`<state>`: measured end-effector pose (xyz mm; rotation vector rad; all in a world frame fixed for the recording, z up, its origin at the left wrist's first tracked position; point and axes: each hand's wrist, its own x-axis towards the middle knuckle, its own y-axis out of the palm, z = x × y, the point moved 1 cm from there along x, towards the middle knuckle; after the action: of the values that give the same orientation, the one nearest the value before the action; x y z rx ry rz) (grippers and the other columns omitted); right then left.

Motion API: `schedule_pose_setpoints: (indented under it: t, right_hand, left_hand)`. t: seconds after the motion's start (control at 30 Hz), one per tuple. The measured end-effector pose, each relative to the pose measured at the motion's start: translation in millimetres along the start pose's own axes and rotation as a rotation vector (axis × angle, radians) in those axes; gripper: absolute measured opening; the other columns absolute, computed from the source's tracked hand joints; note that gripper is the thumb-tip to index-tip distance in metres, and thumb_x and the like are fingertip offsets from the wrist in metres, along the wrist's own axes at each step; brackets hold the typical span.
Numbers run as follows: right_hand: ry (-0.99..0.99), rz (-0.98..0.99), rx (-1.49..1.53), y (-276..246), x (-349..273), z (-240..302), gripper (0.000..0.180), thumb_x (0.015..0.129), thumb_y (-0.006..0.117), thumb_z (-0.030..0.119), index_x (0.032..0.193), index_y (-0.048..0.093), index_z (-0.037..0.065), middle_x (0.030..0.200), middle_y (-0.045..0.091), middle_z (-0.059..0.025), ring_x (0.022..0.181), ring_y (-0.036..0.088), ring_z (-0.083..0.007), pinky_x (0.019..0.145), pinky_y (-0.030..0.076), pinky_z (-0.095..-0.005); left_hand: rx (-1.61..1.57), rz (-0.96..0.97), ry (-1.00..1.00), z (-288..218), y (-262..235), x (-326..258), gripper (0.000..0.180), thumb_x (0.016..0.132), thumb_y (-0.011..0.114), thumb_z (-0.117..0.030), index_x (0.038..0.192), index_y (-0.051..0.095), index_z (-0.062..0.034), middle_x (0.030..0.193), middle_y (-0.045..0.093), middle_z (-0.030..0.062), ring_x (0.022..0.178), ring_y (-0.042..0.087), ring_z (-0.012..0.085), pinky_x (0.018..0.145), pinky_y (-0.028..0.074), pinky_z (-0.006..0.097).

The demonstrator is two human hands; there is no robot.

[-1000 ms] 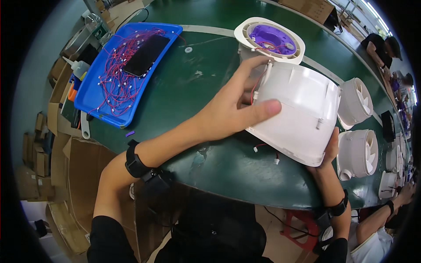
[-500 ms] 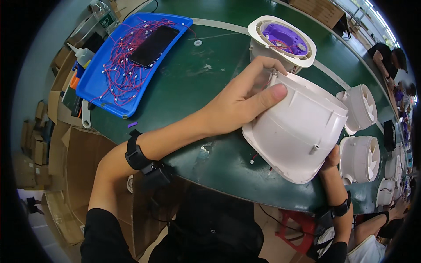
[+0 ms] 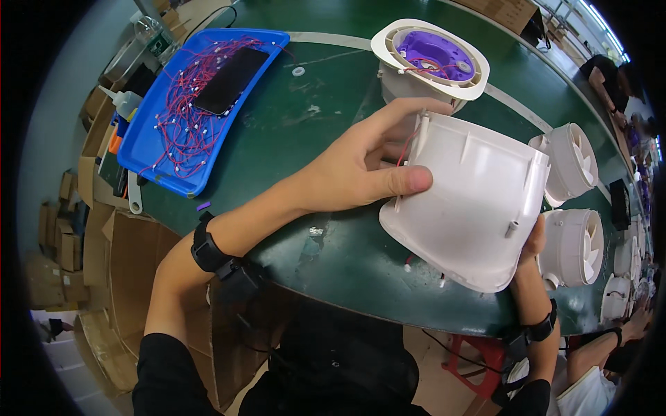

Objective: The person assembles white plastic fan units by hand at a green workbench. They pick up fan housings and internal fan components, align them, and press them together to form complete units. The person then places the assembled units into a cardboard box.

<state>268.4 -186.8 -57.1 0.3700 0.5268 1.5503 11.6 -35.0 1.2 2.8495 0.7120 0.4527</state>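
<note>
White plastic housing [image 3: 472, 208] (tilted above the green table [image 3: 305, 139]) is gripped by both hands, left [image 3: 361, 173] and right [image 3: 533, 239].

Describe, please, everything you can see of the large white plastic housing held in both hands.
The large white plastic housing is a smooth, rounded shell with moulded ribs, a flanged rim and a small peg. It is held tilted above the green table. The left hand clasps its left edge; the right hand supports it from behind. Thin red wires emerge beside the thumb.

Bright, even light falls from ceiling strips at two o'clock, leaving soft sheen on the green bench [image 3: 333, 139]. Fisheye bending curves its edges; black vignette rings the sharp centre.
</note>
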Motion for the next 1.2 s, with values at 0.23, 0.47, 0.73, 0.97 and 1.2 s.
schedule_pose_setpoints:
  t: [0.23, 0.47, 0.73, 0.97, 1.2]
  right_hand:
    - [-0.023, 0.038, -0.018, 8.2, 2.6, 0.1, 0.097, 0.075, 0.069, 0.055, 0.142, 0.030, -0.004, 0.137, 0.047, -0.0199, 0.123, 0.050, -0.0302, 0.104, 0.039, -0.0416]
    - [-0.077, -0.137, -0.301, 56.3, 12.8, 6.3, 0.124, 0.053, 0.083, 0.057, 0.143, 0.023, -0.003, 0.135, 0.045, -0.0153, 0.124, 0.047, -0.0262, 0.105, 0.037, -0.0378]
    - [0.001, -0.183, -0.263, 49.1, 10.9, 6.4, 0.128, 0.047, 0.087, 0.055, 0.143, 0.024, -0.002, 0.135, 0.044, -0.0146, 0.125, 0.046, -0.0258, 0.105, 0.037, -0.0374]
    - [-0.041, -0.136, -0.191, 5.2, -3.4, -9.1, 0.113, 0.061, 0.081, 0.050, 0.144, 0.024, 0.000, 0.139, 0.044, -0.0170, 0.126, 0.047, -0.0304, 0.105, 0.039, -0.0429]
    - [-0.110, 0.038, -0.185, -37.5, -11.2, -16.5, 0.094, 0.079, 0.064, 0.055, 0.145, 0.027, 0.001, 0.142, 0.043, -0.0177, 0.127, 0.045, -0.0346, 0.107, 0.035, -0.0478]
  left_hand:
    - [0.186, 0.035, 0.043, -1.2, 0.0, -2.7, 0.110, 0.063, 0.086, -0.034, 0.147, 0.020, -0.0054, 0.140, 0.038, 0.0161, 0.129, 0.040, 0.0260, 0.109, 0.030, 0.038]
    - [0.099, -0.030, 0.032, -0.5, 4.6, -2.5, 0.096, 0.079, 0.067, -0.058, 0.145, 0.023, -0.0040, 0.135, 0.042, 0.0173, 0.128, 0.041, 0.0246, 0.107, 0.031, 0.035]
    - [0.257, -0.028, 0.059, -0.5, -4.2, -3.1, 0.063, 0.096, 0.045, -0.051, 0.136, 0.039, -0.0030, 0.128, 0.049, 0.0116, 0.119, 0.048, 0.0183, 0.100, 0.037, 0.031]
    - [0.307, -0.067, 0.070, -1.7, -8.4, -2.6, 0.048, 0.100, 0.041, -0.042, 0.131, 0.047, -0.0054, 0.125, 0.051, 0.0092, 0.115, 0.048, 0.0153, 0.098, 0.038, 0.028]
    - [0.184, -0.064, 0.023, -6.4, -3.2, -1.0, 0.039, 0.099, 0.048, -0.035, 0.129, 0.044, -0.0098, 0.085, 0.050, 0.0028, 0.082, 0.050, 0.0105, 0.073, 0.044, 0.028]
